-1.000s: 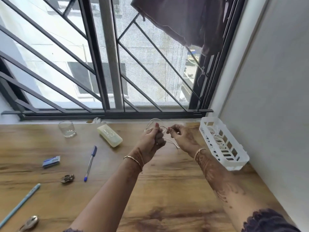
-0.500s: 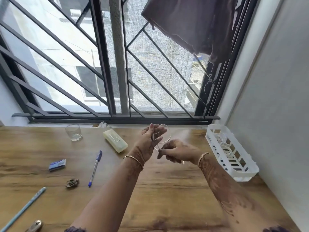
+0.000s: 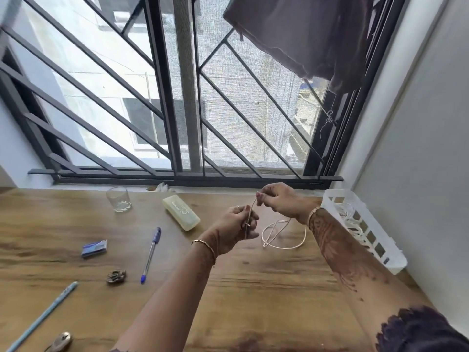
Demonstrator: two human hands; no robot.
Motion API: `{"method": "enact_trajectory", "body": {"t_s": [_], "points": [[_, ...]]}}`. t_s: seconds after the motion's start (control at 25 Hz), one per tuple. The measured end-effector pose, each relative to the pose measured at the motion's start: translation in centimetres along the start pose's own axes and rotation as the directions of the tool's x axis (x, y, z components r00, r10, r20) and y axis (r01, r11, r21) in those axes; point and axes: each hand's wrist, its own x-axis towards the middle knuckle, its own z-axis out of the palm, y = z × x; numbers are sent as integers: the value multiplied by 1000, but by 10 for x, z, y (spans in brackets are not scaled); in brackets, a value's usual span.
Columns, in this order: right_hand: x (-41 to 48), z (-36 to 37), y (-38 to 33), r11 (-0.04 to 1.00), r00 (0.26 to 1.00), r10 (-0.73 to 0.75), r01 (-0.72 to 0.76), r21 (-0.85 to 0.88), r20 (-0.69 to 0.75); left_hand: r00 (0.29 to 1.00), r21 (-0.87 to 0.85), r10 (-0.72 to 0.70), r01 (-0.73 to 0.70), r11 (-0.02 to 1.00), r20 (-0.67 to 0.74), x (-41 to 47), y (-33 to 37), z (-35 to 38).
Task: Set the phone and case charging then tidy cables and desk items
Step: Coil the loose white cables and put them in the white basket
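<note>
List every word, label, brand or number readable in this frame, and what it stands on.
None can be read.
Yellowish case: faint marks on its top, too blurred to read.
Small blue packet: pale print, too small to read.
Blue pen, glass, white basket: no text visible.

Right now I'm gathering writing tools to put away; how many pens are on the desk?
2. A blue-capped pen lies left of the left hand, between the small blue box and that hand. A light blue pen lies at the desk's near-left edge, partly cut off.
</note>
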Motion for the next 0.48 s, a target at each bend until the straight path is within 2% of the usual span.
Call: {"method": "enact_trajectory", "body": {"t_s": [0.12,0.24,0.36,0.48], "points": [[7,3,15,1000,995,-10,9,-7,-97,998,-224,11,4,975,70,0,3,5],[6,15,21,997,987,11,0,71,-158,997,-444,60,-36,895,39,3,6,9],[-1,33,20,981,997,71,-71,178,7,991,-605,116,-134,785,-69,8,6,9],[-11,40,14,970,972,145,-175,165,183,970,-623,128,-230,748,-205,11,8,9]]}}
